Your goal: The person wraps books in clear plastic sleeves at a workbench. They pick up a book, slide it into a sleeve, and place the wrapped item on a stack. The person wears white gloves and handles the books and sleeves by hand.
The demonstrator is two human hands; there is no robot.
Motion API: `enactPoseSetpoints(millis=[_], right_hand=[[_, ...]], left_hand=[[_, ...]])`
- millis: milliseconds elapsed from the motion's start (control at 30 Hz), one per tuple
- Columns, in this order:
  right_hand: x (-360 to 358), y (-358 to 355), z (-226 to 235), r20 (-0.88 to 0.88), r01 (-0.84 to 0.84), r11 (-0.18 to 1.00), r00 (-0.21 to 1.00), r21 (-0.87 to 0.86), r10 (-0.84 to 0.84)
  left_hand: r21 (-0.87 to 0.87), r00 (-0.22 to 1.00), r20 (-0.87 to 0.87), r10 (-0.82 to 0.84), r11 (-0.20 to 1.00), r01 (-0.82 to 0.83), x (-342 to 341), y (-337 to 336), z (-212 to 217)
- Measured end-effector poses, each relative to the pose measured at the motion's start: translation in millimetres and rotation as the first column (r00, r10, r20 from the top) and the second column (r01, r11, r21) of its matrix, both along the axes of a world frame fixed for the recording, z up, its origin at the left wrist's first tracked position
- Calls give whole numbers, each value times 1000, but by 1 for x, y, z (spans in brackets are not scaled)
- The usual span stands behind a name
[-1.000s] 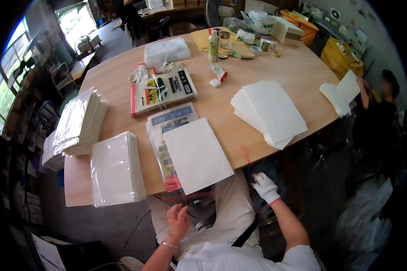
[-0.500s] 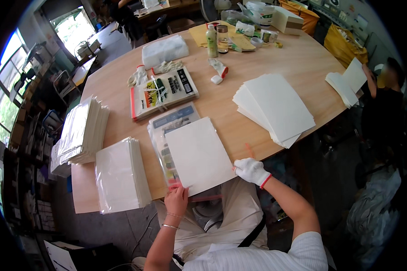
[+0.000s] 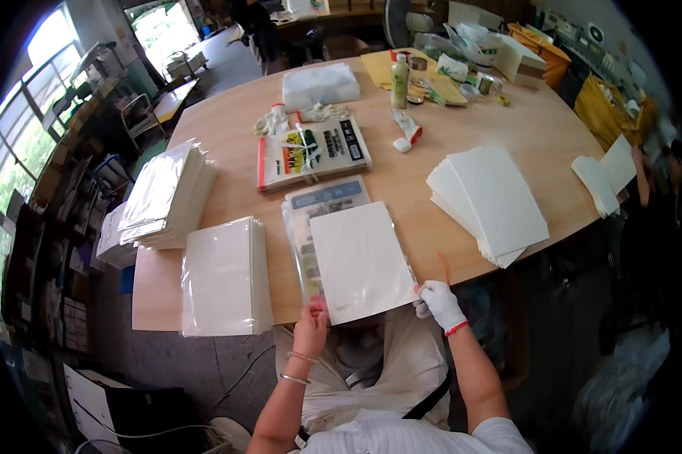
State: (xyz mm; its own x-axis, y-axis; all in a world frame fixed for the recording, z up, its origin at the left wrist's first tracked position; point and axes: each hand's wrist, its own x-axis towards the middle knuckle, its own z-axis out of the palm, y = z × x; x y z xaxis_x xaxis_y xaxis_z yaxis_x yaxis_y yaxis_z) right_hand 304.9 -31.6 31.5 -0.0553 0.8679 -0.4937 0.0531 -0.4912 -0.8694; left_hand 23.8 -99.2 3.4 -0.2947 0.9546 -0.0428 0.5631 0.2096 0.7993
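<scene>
Both arms reach forward — left hand and gloved right hand each grip the bagged sheet.

White sheets on a tan wooden desk.
My right hand wears a white glove with a red cuff; my left hand is bare; the sheet is plain white, the bag clear with a blue-grey label.

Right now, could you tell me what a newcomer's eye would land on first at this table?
Most striking is the white sheet in a clear sleeve at the near edge of the round wooden table, with the bare left hand at its lower left corner and the white-gloved right hand at its lower right. Stacks of white sheets flank it: a wrapped stack to the left, a fanned pile to the right.
</scene>
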Motion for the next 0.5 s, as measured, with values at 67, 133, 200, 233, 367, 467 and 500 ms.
enactPoseSetpoints(millis=[67, 133, 200, 233, 367, 467, 500], right_hand=[[12, 9, -6, -153, 4, 1000, 988, -1, -4], [17, 18, -1, -157, -61, 998, 985, 30, 65], [22, 21, 0, -160, -93, 994, 982, 54, 101], [24, 21, -4, -185, -104, 989, 975, 104, 122], [19, 28, -12, -55, -133, 940, 986, 313, 158], [11, 18, 0, 57, -126, 940, 992, 316, 114], [6, 20, 1, 24, -97, 945, 995, 311, 95]], left_hand=[[-246, 757, 629, 176, 969, -20, 1, 10, 12], [-325, 710, 696, 110, 930, 173, -3, 25, 28], [-328, 665, 745, 62, 901, 283, -5, 35, 37], [-299, 651, 758, 45, 911, 285, -5, 43, 37], [-366, 679, 733, 32, 861, 354, -13, 78, 26], [-198, 629, 774, -77, 913, 356, -10, 85, 30], [-89, 623, 768, -144, 941, 327, -13, 84, 37]])
